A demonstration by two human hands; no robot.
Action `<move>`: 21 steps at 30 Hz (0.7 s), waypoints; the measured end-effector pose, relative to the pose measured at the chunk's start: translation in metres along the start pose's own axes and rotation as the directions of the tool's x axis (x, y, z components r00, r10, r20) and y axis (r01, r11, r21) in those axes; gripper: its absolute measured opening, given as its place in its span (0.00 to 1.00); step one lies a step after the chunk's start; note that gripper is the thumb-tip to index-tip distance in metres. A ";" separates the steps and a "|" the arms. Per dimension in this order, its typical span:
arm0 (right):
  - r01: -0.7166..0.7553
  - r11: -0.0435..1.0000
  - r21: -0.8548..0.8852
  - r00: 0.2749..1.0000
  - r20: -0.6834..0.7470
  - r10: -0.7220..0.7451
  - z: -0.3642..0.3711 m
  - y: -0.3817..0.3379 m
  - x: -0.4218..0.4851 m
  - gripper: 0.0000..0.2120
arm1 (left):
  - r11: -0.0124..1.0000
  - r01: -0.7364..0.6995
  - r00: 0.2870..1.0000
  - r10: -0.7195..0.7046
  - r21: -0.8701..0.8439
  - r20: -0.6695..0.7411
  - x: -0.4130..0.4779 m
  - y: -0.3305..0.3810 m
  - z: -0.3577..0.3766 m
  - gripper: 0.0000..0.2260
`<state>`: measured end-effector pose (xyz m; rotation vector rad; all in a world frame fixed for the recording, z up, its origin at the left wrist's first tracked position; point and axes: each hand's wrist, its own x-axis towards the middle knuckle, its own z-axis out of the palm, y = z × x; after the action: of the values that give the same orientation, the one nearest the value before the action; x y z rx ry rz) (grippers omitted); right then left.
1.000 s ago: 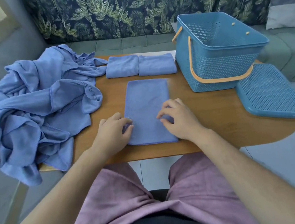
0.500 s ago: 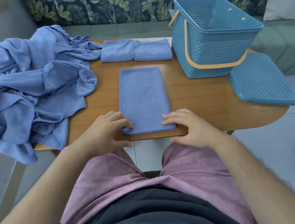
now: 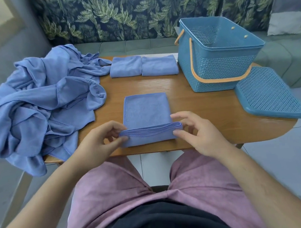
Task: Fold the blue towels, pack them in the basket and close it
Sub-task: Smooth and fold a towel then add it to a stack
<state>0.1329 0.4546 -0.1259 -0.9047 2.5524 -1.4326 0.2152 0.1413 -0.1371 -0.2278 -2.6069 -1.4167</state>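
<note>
The near end of the towel [image 3: 147, 114], flat at the table's [image 3: 209, 107] front edge half a second ago, is now lifted and turned back toward the far edge, pinched at its corners by the left hand [image 3: 101, 141] and the right hand [image 3: 196, 131], each clamped on the cloth. A third fold is judged under way. Two folded towels [image 3: 142, 65] are seen at the far edge, the open basket [image 3: 220, 67] at the right corner, its lid [image 3: 268, 92] beside it, and an unfolded heap [image 3: 41, 105] over the left edge.

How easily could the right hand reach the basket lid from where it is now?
Probably easily. The right hand is pinching the towel, and the lid lies flat on the table to its right with only bare wood between; it must release the towel first.
</note>
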 end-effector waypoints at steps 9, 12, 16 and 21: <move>-0.097 0.976 -0.195 0.992 -0.095 0.080 0.000 0.013 0.109 0.14 | 0.974 0.216 0.956 -0.227 -0.073 -0.189 0.112 -0.005 -0.007 0.02; -0.119 0.956 -0.268 0.991 -0.093 0.097 0.004 0.021 0.145 0.12 | 0.961 0.276 0.938 -0.264 0.025 -0.227 0.144 -0.020 -0.003 0.02; -0.182 0.922 -0.342 0.983 -0.071 0.168 0.017 0.038 0.172 0.11 | 0.908 0.376 0.911 -0.325 0.187 -0.256 0.166 -0.046 0.005 0.09; -0.217 0.824 -0.524 0.976 -0.095 0.196 0.029 0.030 0.153 0.21 | 0.863 0.056 0.980 0.047 0.502 -0.191 0.147 -0.030 0.039 0.23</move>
<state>0.0031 0.3633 -0.1343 -0.6128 3.0231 -0.6863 0.0631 0.1656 -0.1505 -0.0074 -2.6894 -0.6623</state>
